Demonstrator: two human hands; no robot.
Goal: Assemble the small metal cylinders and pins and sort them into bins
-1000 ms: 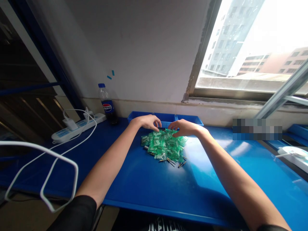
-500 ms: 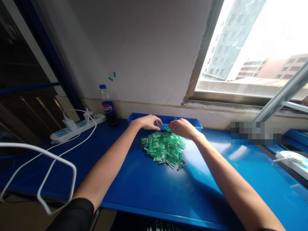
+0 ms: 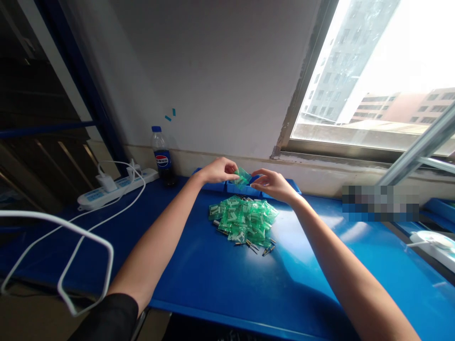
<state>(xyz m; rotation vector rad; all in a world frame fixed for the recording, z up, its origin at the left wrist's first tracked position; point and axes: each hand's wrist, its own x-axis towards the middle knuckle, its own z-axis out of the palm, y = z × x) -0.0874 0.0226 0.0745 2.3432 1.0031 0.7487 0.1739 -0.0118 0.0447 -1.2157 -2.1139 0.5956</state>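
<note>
A heap of small green plastic bags (image 3: 245,219) lies on the blue table (image 3: 220,279), with a few dark pin-like parts (image 3: 265,248) loose at its near edge. My left hand (image 3: 216,170) is raised above the far side of the heap and pinches one small green bag (image 3: 243,176). My right hand (image 3: 272,183) is raised beside it, fingers curled toward the same bag, thumb and fingertips close together; what it grips is unclear.
Blue bins (image 3: 249,189) stand behind the heap against the wall. A cola bottle (image 3: 161,156) and a white power strip (image 3: 113,185) with plugs and cables sit at the back left. A white cable loop (image 3: 71,265) hangs near left. A window is at right.
Both hands have lifted off the far side of the heap. My left hand now holds one green bag up in the air, with my right hand close to it.
</note>
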